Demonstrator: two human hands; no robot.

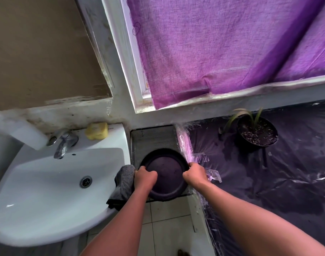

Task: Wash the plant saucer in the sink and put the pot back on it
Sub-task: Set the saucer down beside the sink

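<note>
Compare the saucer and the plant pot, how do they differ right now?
The saucer is shallow and empty; the plant pot is deeper, holding soil and leaves. The saucer is gripped at its rim by both hands, left hand, right hand; the plant pot stands untouched on the plastic-covered surface. Both are dark and round.

My left hand [144,175] and right hand [195,172] covered bits of the saucer [165,174] rim, my fingertips tucked underneath. Sink [47,209] ran off frame, tap [63,145] pretty blurry.
</note>
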